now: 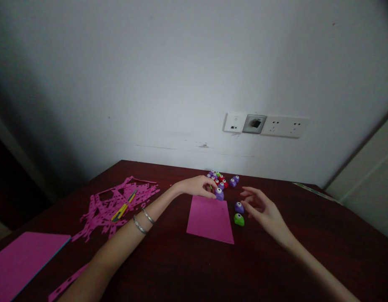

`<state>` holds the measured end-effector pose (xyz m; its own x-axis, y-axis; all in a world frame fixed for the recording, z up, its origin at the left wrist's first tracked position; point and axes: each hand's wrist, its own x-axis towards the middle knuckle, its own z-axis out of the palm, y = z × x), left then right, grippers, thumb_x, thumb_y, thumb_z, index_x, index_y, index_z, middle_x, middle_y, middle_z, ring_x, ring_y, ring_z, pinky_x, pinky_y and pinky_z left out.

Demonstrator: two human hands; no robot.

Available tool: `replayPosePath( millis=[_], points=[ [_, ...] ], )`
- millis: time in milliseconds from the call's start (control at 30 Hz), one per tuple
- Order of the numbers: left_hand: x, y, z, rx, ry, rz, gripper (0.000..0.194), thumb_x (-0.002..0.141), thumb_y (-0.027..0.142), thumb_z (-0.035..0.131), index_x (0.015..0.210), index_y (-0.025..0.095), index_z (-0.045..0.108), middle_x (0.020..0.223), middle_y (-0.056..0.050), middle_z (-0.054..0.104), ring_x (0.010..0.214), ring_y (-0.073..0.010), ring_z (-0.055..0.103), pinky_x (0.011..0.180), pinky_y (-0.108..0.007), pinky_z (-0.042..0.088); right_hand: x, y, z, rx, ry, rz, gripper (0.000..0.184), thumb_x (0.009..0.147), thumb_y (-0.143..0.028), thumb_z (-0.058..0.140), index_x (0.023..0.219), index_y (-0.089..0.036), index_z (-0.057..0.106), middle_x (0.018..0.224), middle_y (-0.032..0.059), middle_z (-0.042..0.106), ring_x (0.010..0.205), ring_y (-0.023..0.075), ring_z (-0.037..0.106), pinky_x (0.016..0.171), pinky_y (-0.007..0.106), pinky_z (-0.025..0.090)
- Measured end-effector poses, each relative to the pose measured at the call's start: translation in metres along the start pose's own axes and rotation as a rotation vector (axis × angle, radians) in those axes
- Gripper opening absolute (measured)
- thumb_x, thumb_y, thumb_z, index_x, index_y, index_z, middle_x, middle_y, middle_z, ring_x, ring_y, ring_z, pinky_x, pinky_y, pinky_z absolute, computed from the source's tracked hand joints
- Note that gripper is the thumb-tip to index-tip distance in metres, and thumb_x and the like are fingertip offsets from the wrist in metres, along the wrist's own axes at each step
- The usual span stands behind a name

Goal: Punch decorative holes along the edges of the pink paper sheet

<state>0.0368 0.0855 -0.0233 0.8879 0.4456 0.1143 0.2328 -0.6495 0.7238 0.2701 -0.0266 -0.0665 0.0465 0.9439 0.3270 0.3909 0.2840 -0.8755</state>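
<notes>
My left hand (202,186), with two silver bangles on its wrist, reaches to the top edge of a pink sheet of paper (209,220). Its thumb and finger close around a purple paper punch (219,194) with a white top. To the right, my right hand (258,203) hovers with fingers apart and nothing between them. Its thumb tip is close to another purple punch (239,207); whether they touch I cannot tell. A green punch (239,219) sits just nearer, beside the sheet's right edge.
Several purple, red and green punches (221,178) cluster behind my left hand, with two purple ones (232,183) beside them. Leftward, a yellow utility knife (124,206) lies on punched pink paper scraps (101,209). A pink paper stack (27,260) lies front left. Wall sockets (285,127) are behind.
</notes>
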Motion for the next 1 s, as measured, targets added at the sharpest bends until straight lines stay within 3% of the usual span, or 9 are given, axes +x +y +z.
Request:
replayPosePath(
  millis=[133,333,533,733,867,1000],
  points=[
    [0.000,0.005,0.003,-0.029,-0.027,0.019,0.027,0.072,0.030,0.063,0.096,0.016,0.063,0.073,-0.001,0.061,0.067,-0.0106,0.054,0.065,-0.025,0.041,0.001,-0.009,0.012,-0.007,-0.045,-0.036,0.053,0.070,-0.044,0.064,0.113,-0.022,0.043,0.106,0.0095,0.054,0.077,0.0173,0.056,0.048,0.024,0.049],
    [0.000,0.009,0.007,-0.065,-0.001,0.020,0.025,0.072,0.028,0.064,0.093,0.015,0.063,0.072,0.000,0.059,0.066,-0.0100,0.053,0.063,-0.024,0.041,0.004,-0.008,0.027,-0.062,-0.072,-0.123,0.041,0.070,-0.041,0.065,0.103,-0.020,0.053,0.093,0.0066,0.061,0.074,0.0161,0.057,0.067,0.030,0.049],
    [0.001,0.015,0.011,-0.062,-0.020,0.046,0.023,0.071,0.026,0.063,0.090,0.013,0.063,0.072,-0.001,0.058,0.064,-0.0098,0.052,0.060,-0.024,0.041,0.004,-0.012,0.028,-0.107,-0.090,-0.127,0.030,0.073,-0.037,0.062,0.098,-0.019,0.058,0.075,0.0025,0.059,0.068,0.0153,0.057,0.059,0.026,0.049],
    [0.002,0.018,0.016,-0.021,-0.038,0.045,0.023,0.070,0.025,0.063,0.091,0.015,0.066,0.073,-0.001,0.060,0.065,-0.0099,0.053,0.062,-0.024,0.042,0.000,-0.012,0.027,-0.040,-0.161,-0.090,0.028,0.074,-0.038,0.061,0.096,-0.021,0.060,0.079,0.0019,0.057,0.059,0.0122,0.054,0.041,0.021,0.048],
    [0.003,0.021,0.018,0.037,-0.055,0.070,0.027,0.070,0.026,0.063,0.095,0.016,0.066,0.078,-0.003,0.062,0.069,-0.0110,0.054,0.063,-0.023,0.042,-0.006,-0.006,0.029,-0.039,-0.122,-0.088,0.024,0.071,-0.035,0.064,0.091,-0.020,0.063,0.081,0.0032,0.061,0.070,0.0151,0.058,0.057,0.025,0.052],
    [0.004,0.013,0.016,0.175,-0.009,0.020,0.029,0.069,0.031,0.064,0.093,0.015,0.067,0.077,-0.003,0.063,0.066,-0.0115,0.055,0.059,-0.022,0.040,-0.019,0.009,0.032,0.054,-0.058,0.033,0.028,0.068,-0.039,0.066,0.087,-0.018,0.064,0.081,0.0043,0.064,0.075,0.0176,0.060,0.068,0.030,0.052]
  ],
)
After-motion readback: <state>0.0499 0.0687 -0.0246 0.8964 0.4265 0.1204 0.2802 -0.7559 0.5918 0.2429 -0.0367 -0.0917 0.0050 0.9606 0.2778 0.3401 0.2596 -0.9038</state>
